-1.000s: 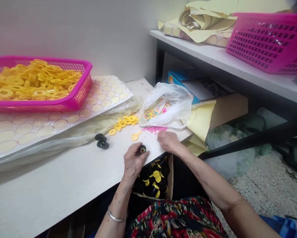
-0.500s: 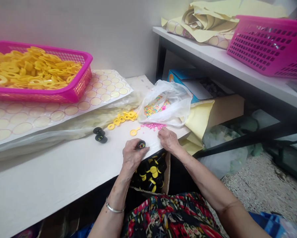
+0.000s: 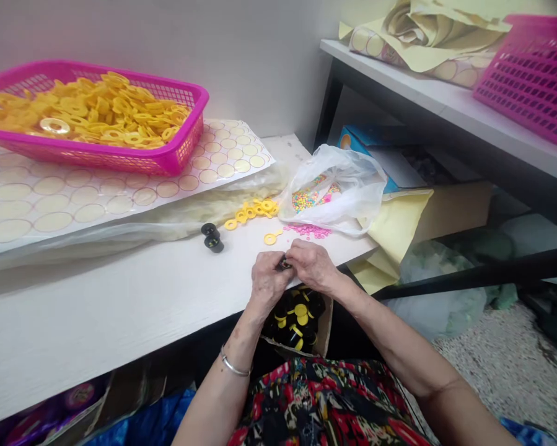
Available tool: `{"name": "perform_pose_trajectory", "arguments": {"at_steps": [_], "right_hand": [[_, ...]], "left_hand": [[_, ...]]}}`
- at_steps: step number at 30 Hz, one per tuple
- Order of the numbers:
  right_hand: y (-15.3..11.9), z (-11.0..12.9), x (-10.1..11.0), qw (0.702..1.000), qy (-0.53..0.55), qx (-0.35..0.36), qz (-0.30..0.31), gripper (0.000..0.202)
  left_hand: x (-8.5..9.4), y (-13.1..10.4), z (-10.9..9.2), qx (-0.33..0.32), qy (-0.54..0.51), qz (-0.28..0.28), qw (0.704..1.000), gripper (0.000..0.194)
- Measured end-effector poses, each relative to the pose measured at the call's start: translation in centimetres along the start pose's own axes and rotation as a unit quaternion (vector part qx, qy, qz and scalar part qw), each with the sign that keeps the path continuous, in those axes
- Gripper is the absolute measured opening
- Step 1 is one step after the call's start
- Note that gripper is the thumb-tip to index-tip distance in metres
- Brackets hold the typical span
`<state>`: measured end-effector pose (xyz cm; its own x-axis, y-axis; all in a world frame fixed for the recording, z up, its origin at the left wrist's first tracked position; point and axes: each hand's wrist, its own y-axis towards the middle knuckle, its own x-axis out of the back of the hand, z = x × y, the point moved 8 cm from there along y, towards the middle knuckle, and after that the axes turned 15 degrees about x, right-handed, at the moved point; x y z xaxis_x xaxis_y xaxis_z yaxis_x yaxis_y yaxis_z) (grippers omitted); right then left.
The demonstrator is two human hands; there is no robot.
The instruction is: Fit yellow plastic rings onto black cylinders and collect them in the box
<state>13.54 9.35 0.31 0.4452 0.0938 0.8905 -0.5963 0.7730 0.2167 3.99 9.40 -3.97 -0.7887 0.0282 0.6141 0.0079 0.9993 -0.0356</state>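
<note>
At the table's front edge, my left hand point(image 3: 269, 277) is closed round a small black cup point(image 3: 284, 264), mostly hidden by fingers. My right hand point(image 3: 311, 265) is closed with its fingertips at the cup's top; whatever it pinches is too small to make out. Just beyond the hands lie small pink pieces point(image 3: 307, 231) and a single yellow ring with a tab point(image 3: 271, 238). Two more black cups point(image 3: 214, 242) stand to the left, near a row of yellow rings point(image 3: 250, 212). An open plastic bag point(image 3: 371, 204) holds small coloured beads point(image 3: 311, 197).
Below the table edge is a carton point(image 3: 324, 328) of black cups with yellow lids. A pink basket point(image 3: 185, 145) of yellow rings rests on circle-printed sheets point(image 3: 143, 197) at left. A shelf point(image 3: 427, 99) at right carries another pink basket point(image 3: 529, 80) and rolled paper.
My right hand has moved left from beside the pink pieces to the black cup in my left hand, so both hands now meet. The whole view has shifted slightly.
</note>
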Motion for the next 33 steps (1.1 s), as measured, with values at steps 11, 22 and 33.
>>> {"name": "perform_pose_trajectory", "arguments": {"at_steps": [11,22,33], "right_hand": [[0.5,1.2,-0.7,0.993,-0.065,0.055,0.077,0.019],[0.8,0.9,-0.4,0.994,-0.016,0.085,0.071,0.017],[0.0,-3.1,2.3,0.976,0.155,0.022,-0.148,0.009]], "left_hand": [[0.2,-0.1,-0.2,0.008,-0.022,-0.007,1.0,0.012],[0.1,-0.1,-0.2,0.0,-0.02,-0.003,1.0,0.011],[0.0,0.1,0.3,0.025,-0.004,-0.017,1.0,0.015]]}}
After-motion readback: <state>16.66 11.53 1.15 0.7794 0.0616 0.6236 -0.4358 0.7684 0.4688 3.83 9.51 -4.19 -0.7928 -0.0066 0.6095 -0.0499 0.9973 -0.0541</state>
